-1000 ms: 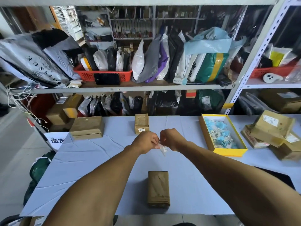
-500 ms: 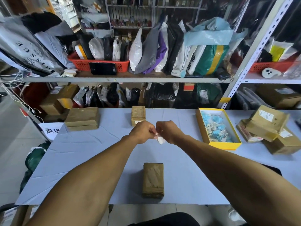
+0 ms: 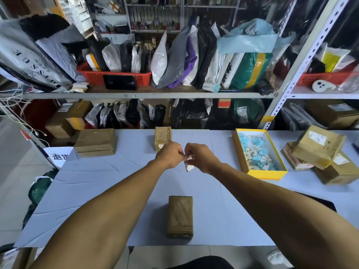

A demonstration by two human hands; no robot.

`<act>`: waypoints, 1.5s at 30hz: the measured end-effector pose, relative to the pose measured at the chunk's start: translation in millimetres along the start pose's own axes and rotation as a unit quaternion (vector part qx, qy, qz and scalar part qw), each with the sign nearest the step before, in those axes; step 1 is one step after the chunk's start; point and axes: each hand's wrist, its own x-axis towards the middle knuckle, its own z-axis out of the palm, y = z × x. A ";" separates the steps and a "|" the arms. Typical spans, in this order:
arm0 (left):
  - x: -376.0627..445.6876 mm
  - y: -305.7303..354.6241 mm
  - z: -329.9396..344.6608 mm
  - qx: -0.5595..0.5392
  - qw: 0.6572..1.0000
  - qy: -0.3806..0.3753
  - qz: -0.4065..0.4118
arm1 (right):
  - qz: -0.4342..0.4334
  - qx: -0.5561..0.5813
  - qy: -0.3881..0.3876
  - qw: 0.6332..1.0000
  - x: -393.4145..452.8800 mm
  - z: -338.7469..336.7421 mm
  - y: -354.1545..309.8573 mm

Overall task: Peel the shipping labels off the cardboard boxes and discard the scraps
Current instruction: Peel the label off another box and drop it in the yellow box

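Over the last second the left hand (image 3: 170, 155) and right hand (image 3: 200, 157) have kept their pinch on the white label scrap (image 3: 189, 166) above the middle of the tabletop (image 3: 101, 183). The scrap now looks more crumpled, a wad hanging below the knuckles.

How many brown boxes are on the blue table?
6: near box between the arms, small box behind the hands, wide box far left, and three piled at right. The pile may hide more.

A grey bag (image 3: 29, 61) reads "ISSUE". A white sign (image 3: 58, 156) shows "退货". Box labels are too small to read
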 end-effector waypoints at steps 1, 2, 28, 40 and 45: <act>1.2 0.6 1.7 -0.014 1.000 -0.012 -0.005 | -0.001 -0.012 0.014 1.000 0.7 0.9 1.5; 1.7 0.5 2.6 -0.025 1.000 -0.014 -0.009 | -0.004 -0.026 0.028 0.999 0.8 1.5 2.6; 11.2 -7.5 -6.0 -0.230 0.970 -0.033 -0.072 | -0.090 -0.081 -0.018 0.993 2.7 -2.9 6.2; 3.2 -14.3 -6.7 -0.107 0.994 -0.015 0.019 | -0.072 -0.098 -0.013 0.992 9.7 -9.0 6.3; -1.9 -18.3 -8.1 0.006 1.000 0.021 0.023 | -0.078 -0.078 -0.053 0.992 4.0 -8.5 -0.4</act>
